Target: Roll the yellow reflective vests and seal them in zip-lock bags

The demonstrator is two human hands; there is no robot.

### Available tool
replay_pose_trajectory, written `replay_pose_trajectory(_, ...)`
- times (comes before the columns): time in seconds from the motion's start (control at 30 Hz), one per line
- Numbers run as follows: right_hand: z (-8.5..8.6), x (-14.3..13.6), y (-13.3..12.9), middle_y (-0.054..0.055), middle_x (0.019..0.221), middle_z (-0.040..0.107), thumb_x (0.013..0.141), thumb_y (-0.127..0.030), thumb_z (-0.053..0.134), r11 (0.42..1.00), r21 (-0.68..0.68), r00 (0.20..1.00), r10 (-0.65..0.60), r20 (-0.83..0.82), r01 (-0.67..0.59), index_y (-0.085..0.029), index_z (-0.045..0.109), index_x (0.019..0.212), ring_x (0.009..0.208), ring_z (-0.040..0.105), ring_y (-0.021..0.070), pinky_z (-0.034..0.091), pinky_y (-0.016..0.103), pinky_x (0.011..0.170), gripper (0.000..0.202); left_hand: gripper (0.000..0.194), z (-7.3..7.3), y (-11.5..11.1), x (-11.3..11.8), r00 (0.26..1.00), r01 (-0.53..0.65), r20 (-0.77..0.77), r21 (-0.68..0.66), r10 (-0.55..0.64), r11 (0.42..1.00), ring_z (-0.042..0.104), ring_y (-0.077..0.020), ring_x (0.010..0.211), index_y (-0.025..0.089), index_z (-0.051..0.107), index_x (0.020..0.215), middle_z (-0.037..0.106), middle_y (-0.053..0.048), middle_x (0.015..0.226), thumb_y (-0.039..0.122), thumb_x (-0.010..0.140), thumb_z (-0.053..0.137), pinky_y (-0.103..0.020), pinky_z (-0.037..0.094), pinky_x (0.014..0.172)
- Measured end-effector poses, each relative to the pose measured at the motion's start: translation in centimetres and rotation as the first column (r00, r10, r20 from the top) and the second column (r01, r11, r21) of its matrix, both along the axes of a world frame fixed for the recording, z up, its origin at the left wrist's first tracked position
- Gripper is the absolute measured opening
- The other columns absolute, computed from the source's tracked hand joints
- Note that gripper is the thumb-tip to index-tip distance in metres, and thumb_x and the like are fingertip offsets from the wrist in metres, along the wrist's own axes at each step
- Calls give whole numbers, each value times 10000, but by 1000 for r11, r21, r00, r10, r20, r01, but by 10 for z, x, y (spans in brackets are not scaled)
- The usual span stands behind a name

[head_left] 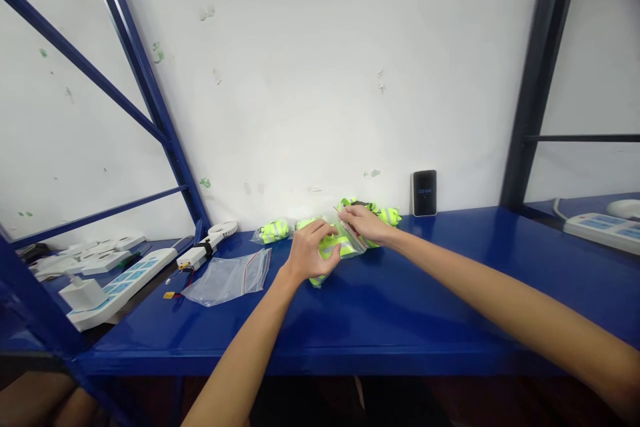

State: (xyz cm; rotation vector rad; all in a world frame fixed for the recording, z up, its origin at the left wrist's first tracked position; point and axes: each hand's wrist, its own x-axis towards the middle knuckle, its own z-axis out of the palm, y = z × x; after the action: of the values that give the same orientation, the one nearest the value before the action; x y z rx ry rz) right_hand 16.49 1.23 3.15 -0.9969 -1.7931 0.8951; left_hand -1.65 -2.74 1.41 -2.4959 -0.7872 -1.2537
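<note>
My right hand pinches the edge of a clear zip bag near its red seal line. Inside the bag, or just behind it, shows bright yellow-green fabric with silver reflective strips. Left of it my left hand hovers with thumb and fingers curved apart, and I see nothing gripped between them. A piece of yellow-green reflective fabric shows below my left hand, partly hidden by it. Behind my right hand lies more loose yellow-green fabric, against the wall.
A flat clear zip bag lies to the left on the blue table. Beyond it are a bagged yellow-green bundle and a white device with wires. A phone leans on the wall. Power strips sit at the left.
</note>
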Motion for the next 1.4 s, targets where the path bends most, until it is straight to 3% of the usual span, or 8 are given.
replay_pose_trajectory(0.17,-21,4,-16,-13,642,576,797,-280,626,912,-279,876,147,-460,-300,-196,527,764,559,567,127,478,243,529,134,279,-12,5,12,984,-180,-13,-88,180,980,446,-119,548,190,483,645,485,16,583,324,889,470,-264,306,567)
replay_pose_trajectory(0.37,-31,21,-27,14,749,609,778,-272,655,883,-203,850,310,-425,-423,-162,612,757,728,610,143,533,280,718,120,386,-12,0,22,981,-194,-22,-219,194,956,396,-117,525,190,439,607,435,28,555,417,919,445,-264,265,558)
replay_pose_trajectory(0.53,-38,24,-35,5,815,592,797,-394,655,916,-155,901,315,-297,-371,-185,600,773,793,589,157,532,303,741,218,401,-13,-4,27,985,-172,-80,-276,155,946,428,-123,549,190,470,638,470,25,582,462,929,430,-264,270,561)
replay_pose_trajectory(0.83,-49,11,-33,2,796,544,820,-404,612,966,24,929,254,-270,-257,-191,548,708,813,559,158,502,320,836,249,223,-24,-5,20,990,-129,-82,-163,117,978,476,-146,675,193,503,718,523,-8,705,258,917,426,-277,345,654)
replay_pose_trajectory(1.1,-59,2,-18,17,779,573,797,-445,590,989,-129,894,12,-448,-78,-223,428,680,729,600,178,544,350,727,298,291,-34,0,12,898,-81,391,-299,200,951,423,-130,586,208,420,672,440,17,617,317,935,366,-260,360,584)
replay_pose_trajectory(1.17,-57,7,-18,22,847,591,796,-419,592,988,-139,908,3,-419,-68,-223,428,712,709,601,163,545,335,700,270,315,-33,3,4,896,-80,401,-280,193,957,465,-143,638,207,435,684,477,2,650,360,946,353,-271,396,641)
replay_pose_trajectory(1.3,-56,13,-29,-9,852,571,776,-290,575,999,30,963,-25,-268,35,-232,436,839,572,517,113,467,253,538,162,268,-36,12,-11,898,-238,313,-245,309,940,543,-209,917,201,554,911,612,-70,926,367,947,347,-353,411,870)
replay_pose_trajectory(1.4,-59,13,-37,-3,818,575,791,-226,505,982,187,991,-2,-135,27,-216,481,771,615,524,121,453,247,571,32,312,-43,21,-19,842,-390,211,-397,496,831,545,-252,1056,213,562,1082,617,-109,1093,407,941,361,-396,402,915)
